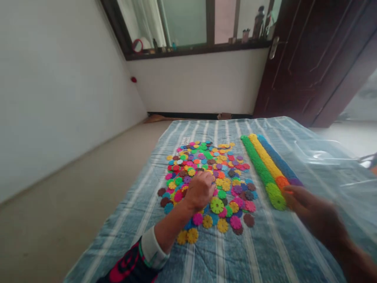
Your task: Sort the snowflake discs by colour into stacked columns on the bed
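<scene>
A spread of several small colourful flower-shaped plastic discs (212,173) lies on a blue striped blanket (259,251). My left hand (200,191) rests on the pile, fingers curled down among the discs; what they pinch is hidden. To the right lie three long rods of stacked discs: green (260,167), yellow with an orange end (266,159), and blue with a purple end (278,160). My right hand (312,212) is blurred, its fingertips at the near end of the orange and purple stacks.
A clear plastic sheet or bag (326,157) lies on the blanket at the right. Beyond the blanket's far edge are bare floor (88,188), a white wall, a window sill with small items (188,47) and a dark wooden door (309,59).
</scene>
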Motion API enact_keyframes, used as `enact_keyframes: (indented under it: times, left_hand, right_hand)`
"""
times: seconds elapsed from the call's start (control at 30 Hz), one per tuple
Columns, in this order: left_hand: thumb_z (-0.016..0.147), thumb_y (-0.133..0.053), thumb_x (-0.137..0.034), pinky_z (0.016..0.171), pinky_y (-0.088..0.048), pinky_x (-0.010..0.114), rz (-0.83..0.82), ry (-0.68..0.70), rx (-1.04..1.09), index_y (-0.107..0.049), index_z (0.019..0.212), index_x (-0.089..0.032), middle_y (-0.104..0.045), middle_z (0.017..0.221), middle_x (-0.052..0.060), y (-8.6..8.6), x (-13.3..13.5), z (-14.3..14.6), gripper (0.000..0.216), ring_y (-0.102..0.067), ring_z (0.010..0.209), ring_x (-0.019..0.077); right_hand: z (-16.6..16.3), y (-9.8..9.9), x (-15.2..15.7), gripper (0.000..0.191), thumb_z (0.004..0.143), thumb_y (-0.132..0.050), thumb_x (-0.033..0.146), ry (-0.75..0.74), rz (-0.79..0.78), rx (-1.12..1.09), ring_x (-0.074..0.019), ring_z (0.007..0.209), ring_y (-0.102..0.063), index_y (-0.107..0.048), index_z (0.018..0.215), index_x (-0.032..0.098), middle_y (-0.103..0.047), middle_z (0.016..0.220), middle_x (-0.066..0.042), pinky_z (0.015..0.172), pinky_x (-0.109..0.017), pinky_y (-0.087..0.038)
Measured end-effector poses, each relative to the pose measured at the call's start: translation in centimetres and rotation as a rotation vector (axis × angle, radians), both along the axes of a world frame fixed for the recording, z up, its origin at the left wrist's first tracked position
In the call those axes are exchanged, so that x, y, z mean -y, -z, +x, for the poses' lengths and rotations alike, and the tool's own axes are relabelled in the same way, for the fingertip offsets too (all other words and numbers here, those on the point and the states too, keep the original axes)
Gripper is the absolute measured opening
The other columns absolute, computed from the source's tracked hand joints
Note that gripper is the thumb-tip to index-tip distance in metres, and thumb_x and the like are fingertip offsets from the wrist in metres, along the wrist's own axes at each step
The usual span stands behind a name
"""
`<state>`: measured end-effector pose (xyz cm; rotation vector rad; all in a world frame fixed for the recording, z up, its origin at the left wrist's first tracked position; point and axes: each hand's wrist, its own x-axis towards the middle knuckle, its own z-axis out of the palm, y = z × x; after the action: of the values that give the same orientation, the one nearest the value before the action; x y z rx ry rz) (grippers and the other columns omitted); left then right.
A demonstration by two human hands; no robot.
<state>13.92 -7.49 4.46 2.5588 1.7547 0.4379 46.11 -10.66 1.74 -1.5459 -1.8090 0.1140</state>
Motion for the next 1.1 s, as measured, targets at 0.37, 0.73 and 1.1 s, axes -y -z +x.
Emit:
enact_keyframes:
  times: [0.37, 0.73, 1.1]
  left_hand:
    - [0.088, -0.055, -0.036, 0.097, -0.045, 0.044, -0.060, -0.233, -0.076, -0.060, 0.111, -0.019, -0.059, 0.122, 0.012, 1.7, -1.0, -2.5, 0.029, -0.052, 0.117, 0.0291]
    - [0.086, -0.058, -0.029, 0.099, -0.044, 0.040, 0.066, -0.381, 0.074, -0.062, 0.099, -0.018, -0.065, 0.108, 0.012, 0.8, -2.5, -5.1, 0.018, -0.057, 0.111, 0.0258]
    - [0.089, -0.055, -0.031, 0.104, -0.042, 0.034, -0.001, -0.076, 0.170, -0.058, 0.114, -0.016, -0.061, 0.123, 0.013, 2.9, -2.3, -3.7, 0.029, -0.055, 0.118, 0.0222]
  right_hand:
    - [-11.3, 0.9, 0.3, 0.020, 0.096, -0.046, 0.024, -0.605, 0.282, 0.123, -0.0149, 0.069, -0.068, -0.065, 0.097, 0.018, -0.070, 0.080, -0.004, 0.062, -0.024, -0.054]
    - [-11.9, 4.1, 0.1, 0.019, 0.093, -0.054, 0.027, -0.712, 0.440, 0.225, -0.0199, 0.094, -0.069, -0.062, 0.108, 0.017, -0.073, 0.099, -0.008, 0.081, -0.030, -0.058]
    - [-12.1, 4.2, 0.5, 0.017, 0.095, -0.050, 0.025, -0.708, 0.382, 0.130, -0.0198, 0.092, -0.069, -0.063, 0.103, 0.019, -0.073, 0.099, -0.008, 0.081, -0.031, -0.057]
